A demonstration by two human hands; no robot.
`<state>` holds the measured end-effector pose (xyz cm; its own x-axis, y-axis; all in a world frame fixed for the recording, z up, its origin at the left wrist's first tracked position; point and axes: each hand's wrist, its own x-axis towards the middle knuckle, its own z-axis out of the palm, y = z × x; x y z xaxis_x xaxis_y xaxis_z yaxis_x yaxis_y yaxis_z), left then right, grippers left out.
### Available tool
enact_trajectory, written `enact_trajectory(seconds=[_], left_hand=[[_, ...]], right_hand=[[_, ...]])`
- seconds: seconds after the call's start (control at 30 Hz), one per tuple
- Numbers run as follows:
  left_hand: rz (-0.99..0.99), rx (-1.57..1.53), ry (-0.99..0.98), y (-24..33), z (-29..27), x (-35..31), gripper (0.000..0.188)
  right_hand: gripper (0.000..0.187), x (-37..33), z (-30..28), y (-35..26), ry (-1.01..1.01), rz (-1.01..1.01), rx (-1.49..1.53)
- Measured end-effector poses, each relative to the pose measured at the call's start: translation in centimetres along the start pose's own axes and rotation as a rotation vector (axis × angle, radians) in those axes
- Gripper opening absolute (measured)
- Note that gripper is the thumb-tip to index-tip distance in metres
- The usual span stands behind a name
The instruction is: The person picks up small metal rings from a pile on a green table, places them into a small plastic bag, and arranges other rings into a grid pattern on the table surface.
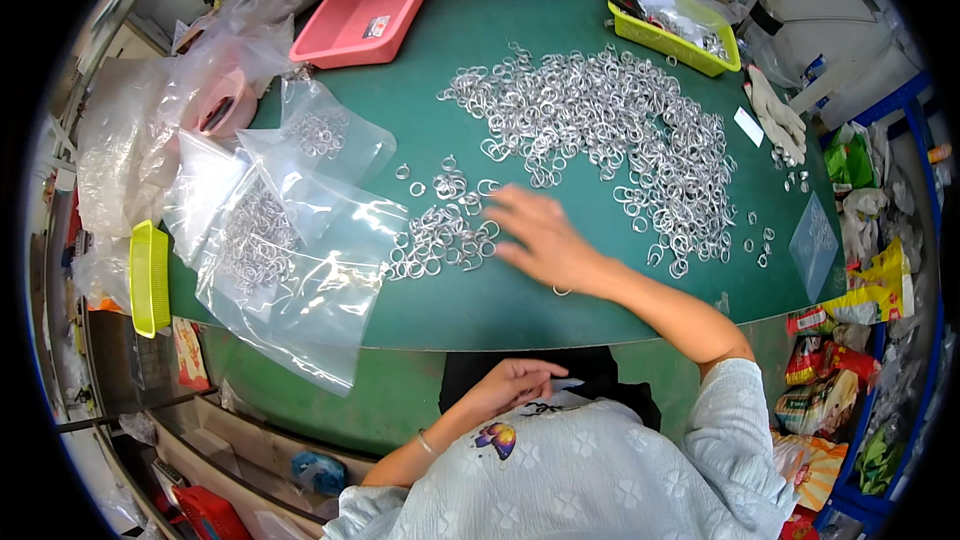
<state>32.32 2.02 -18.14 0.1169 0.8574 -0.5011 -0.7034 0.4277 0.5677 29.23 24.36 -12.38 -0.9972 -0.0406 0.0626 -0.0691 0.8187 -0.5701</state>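
Note:
My right hand (545, 242) reaches over the table with its fingers apart, at the right edge of a small pile of silvery metal rings (440, 240). One ring lies by its fingertips; the palm side is hidden. In front of the table edge, my left hand (513, 386) rests by my lap, index finger stretched and the others loosely curled, with nothing visible in it. Beyond my right hand spreads a large heap of similar rings (600, 110). Left of the small pile lie clear plastic bags (330, 290), two of them with rings inside.
A pink tray (350, 15) stands at the far left, a yellow-green basket (675, 40) with tools at the far right. Gloves (775, 120) lie on the right edge. A yellow-green basket (148, 280) stands at the left edge. Packets (825, 370) fill a blue rack at right.

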Motion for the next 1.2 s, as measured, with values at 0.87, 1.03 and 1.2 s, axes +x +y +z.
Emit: enact_trajectory(seconds=[0.87, 1.03, 1.2], left_hand=[[0.606, 1.632, 0.767, 9.5, -0.1, 3.3, 0.029], [0.452, 1.592, 1.041, 11.5, -1.7, 2.4, 0.024], [0.606, 0.938, 0.794, 11.9, -1.0, -2.1, 0.021]], right_hand=[[0.036, -4.8, -2.1, 2.9, 0.127, 0.068, -0.306], [0.04, -6.1, -2.4, 2.6, 0.086, 0.079, -0.292], [0.045, -8.8, -2.7, 0.1, 0.034, 0.093, -0.262]])
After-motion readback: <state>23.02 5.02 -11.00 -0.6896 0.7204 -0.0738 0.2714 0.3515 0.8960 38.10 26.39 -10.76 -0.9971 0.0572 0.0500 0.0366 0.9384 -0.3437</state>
